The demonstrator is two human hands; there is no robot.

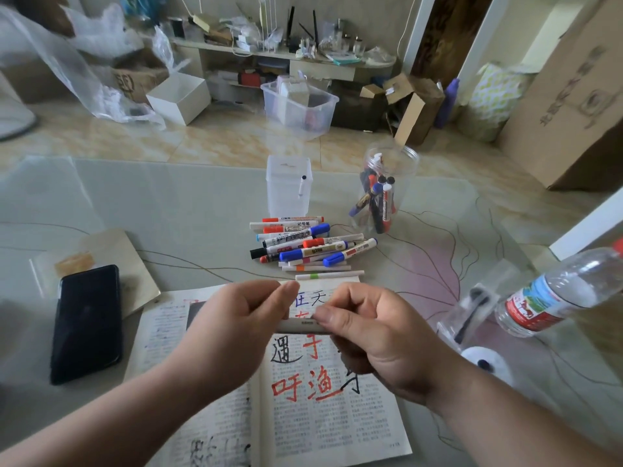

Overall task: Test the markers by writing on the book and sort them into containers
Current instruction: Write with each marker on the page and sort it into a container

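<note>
Hands meet on one white marker, held level just above the open book. The left hand has its fingers curled at the marker's left end, thumb and forefinger tips pressed together above it, though how it holds that end is hidden. The right hand pinches the barrel, thumb pressed on top and the other fingers curled beneath. Large red and black characters are written across the book's right page under the hands. Just beyond the book's far edge lies a pile of markers with red, blue and black caps, a few thin white ones nearest the book. Farther beyond the book stands a square clear container with one white marker leaning inside, and to its right a round clear jar holding several upright markers. Left of the book a black phone rests partly on a pale notebook. Right of the book a water bottle stands tilted in view on the table.
</note>
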